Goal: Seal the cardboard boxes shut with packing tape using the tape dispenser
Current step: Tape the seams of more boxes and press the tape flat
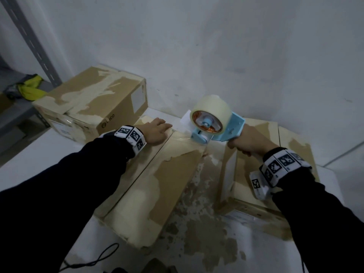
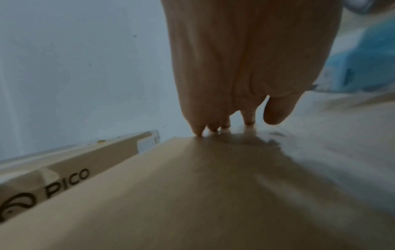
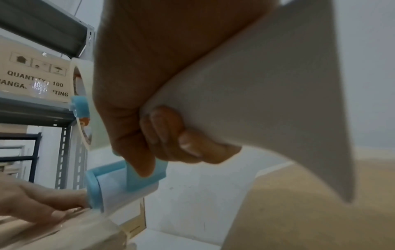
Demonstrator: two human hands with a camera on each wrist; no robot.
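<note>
Right hand grips the dispenser at the far end of the middle box, left hand pressing flat beside the seam; an unsteady pull could skew the tape.

A white bench with brown worn patches lies beneath both hands. Beyond the hands rises a pale wall. Far left of the left hand stands a grey metal shelf holding a yellow-and-grey cloth. A black cable loops on the bench nearest the person
</note>
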